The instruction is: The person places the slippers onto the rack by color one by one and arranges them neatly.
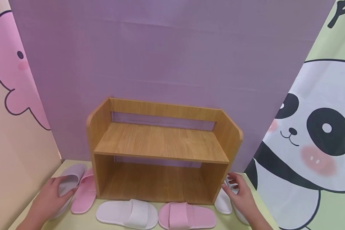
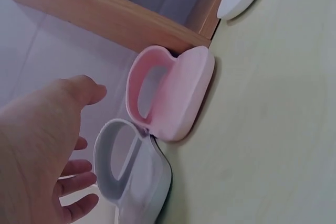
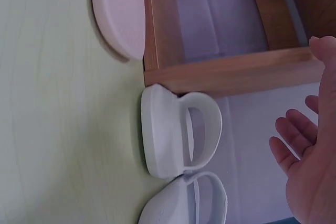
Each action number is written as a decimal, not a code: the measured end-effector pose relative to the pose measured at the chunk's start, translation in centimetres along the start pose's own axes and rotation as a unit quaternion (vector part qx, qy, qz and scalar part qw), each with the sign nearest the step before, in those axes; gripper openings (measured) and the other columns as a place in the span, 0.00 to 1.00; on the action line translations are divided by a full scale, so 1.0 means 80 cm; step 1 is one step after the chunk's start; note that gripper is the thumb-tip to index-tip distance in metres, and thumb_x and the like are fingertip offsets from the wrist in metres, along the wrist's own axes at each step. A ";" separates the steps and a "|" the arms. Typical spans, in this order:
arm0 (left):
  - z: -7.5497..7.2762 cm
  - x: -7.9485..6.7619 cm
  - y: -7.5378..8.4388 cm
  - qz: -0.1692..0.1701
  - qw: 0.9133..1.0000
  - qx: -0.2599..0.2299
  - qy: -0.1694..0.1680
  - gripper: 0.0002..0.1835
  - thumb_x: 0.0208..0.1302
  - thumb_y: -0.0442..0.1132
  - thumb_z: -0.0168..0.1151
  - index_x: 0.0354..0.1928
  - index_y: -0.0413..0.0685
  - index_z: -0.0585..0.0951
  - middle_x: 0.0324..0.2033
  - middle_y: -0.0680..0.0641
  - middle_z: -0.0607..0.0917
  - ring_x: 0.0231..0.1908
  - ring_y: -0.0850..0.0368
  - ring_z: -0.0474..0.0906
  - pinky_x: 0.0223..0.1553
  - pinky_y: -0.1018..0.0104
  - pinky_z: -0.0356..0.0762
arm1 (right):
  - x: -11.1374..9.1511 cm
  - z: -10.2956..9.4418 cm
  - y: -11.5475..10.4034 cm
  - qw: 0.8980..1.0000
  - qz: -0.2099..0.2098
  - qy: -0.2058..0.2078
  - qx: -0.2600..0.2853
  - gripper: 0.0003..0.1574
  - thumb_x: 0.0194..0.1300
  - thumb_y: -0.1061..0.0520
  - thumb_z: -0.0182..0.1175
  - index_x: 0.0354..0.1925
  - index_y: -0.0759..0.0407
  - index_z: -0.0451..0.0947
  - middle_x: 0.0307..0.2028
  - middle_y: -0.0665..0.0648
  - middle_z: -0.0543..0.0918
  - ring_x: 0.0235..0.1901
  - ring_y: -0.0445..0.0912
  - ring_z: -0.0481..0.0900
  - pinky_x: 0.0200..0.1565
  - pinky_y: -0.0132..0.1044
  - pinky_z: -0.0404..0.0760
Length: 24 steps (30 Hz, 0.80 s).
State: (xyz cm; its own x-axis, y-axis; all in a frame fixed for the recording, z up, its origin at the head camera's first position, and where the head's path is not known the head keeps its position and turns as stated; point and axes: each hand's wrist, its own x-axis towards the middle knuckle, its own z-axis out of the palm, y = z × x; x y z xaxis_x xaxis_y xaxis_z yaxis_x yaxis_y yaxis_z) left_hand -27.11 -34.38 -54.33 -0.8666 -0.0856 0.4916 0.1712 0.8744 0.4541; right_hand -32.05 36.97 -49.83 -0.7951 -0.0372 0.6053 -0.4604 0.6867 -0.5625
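At the left end of the wooden shelf, my left hand (image 1: 47, 199) hovers over a pale lilac-grey slipper (image 1: 72, 179), thumb and fingers spread and relaxed. A pink slipper (image 1: 84, 195) stands between that one and the shelf's side; the left wrist view shows its raised strap (image 2: 137, 85) beside my thumb. On the other side, my right hand (image 1: 241, 196) is held above two white slippers (image 3: 163, 129), fingers loosely bent with nothing in them. Its thumb tip overlaps the front edge of the shelf (image 1: 161, 143) in the head view.
In front of the shelf lie a white slipper (image 1: 127, 213) and a pink slipper (image 1: 187, 215), set sideways end to end. The pale yellow table (image 2: 262, 114) carries everything. Behind hangs a purple backdrop (image 1: 172, 57), with a panda-print panel (image 1: 313, 134) at the right.
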 end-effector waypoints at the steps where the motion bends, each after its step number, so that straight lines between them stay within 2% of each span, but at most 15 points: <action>1: 0.000 -0.001 -0.001 -0.003 1.000 0.003 -0.003 0.35 0.66 0.49 0.78 0.64 0.30 0.79 0.55 0.24 0.80 0.54 0.25 0.79 0.49 0.25 0.79 | 0.000 0.001 -0.001 1.000 -0.004 0.003 0.002 0.33 0.68 0.63 0.78 0.66 0.64 0.76 0.53 0.61 0.86 0.48 0.50 0.83 0.48 0.26 0.78; 8: -0.003 -0.006 -0.014 -0.017 0.999 0.026 -0.037 0.40 0.66 0.51 0.77 0.66 0.24 0.75 0.55 0.19 0.77 0.53 0.21 0.78 0.49 0.25 0.79 | -0.002 0.007 -0.009 0.999 -0.021 0.017 0.028 0.30 0.67 0.68 0.76 0.64 0.64 0.78 0.51 0.58 0.85 0.47 0.39 0.81 0.48 0.22 0.76; 13: -0.006 -0.012 -0.021 -0.031 0.997 0.040 -0.063 0.43 0.67 0.53 0.76 0.67 0.22 0.74 0.55 0.17 0.76 0.53 0.19 0.78 0.48 0.25 0.80 | -0.004 0.013 -0.012 0.999 -0.015 0.021 0.044 0.30 0.67 0.68 0.76 0.64 0.62 0.79 0.49 0.58 0.85 0.46 0.45 0.81 0.47 0.25 0.79; 16: -0.008 -0.017 -0.022 -0.038 0.995 0.048 -0.077 0.45 0.66 0.55 0.77 0.64 0.19 0.74 0.53 0.16 0.75 0.50 0.18 0.79 0.46 0.25 0.80 | -0.004 0.016 -0.014 0.998 -0.017 0.028 0.052 0.28 0.67 0.69 0.76 0.62 0.63 0.79 0.48 0.58 0.85 0.46 0.44 0.81 0.46 0.26 0.79; 24: -0.006 -0.026 -0.032 -0.039 0.993 0.065 -0.093 0.49 0.61 0.61 0.79 0.62 0.19 0.75 0.53 0.15 0.76 0.50 0.16 0.78 0.43 0.24 0.81 | -0.004 0.028 -0.020 0.995 -0.021 0.045 0.087 0.26 0.66 0.73 0.74 0.59 0.68 0.79 0.44 0.59 0.85 0.44 0.47 0.82 0.46 0.24 0.80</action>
State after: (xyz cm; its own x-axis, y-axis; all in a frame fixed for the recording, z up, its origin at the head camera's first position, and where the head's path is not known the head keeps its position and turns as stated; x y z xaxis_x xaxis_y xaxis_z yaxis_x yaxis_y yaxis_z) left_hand -25.54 -36.63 -56.16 -0.9483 -0.0757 0.3081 0.0494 0.9240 0.3791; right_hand -31.93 34.27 -50.40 -0.7383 0.0077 0.6744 -0.5600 0.5504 -0.6193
